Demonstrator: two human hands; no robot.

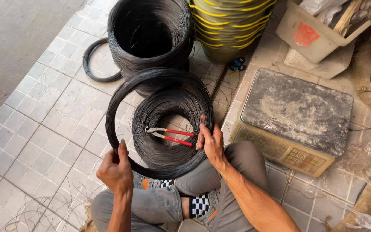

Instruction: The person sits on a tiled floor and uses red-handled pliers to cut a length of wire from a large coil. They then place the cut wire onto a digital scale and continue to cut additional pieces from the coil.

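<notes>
I crouch on a tiled floor over a coil of thin black wire. My left hand grips a separated loop of wire lifted off the coil's left side. On the coil's right edge my right hand holds the same loop. Red-handled pincers lie on the floor inside the coil's opening, just left of my right hand.
A large black wire coil stands behind, with a thin loose ring beside it. A yellow-strapped wire bundle, a worn platform scale, a beige plastic bin and sacks crowd the right. Loose wire strands lie bottom left.
</notes>
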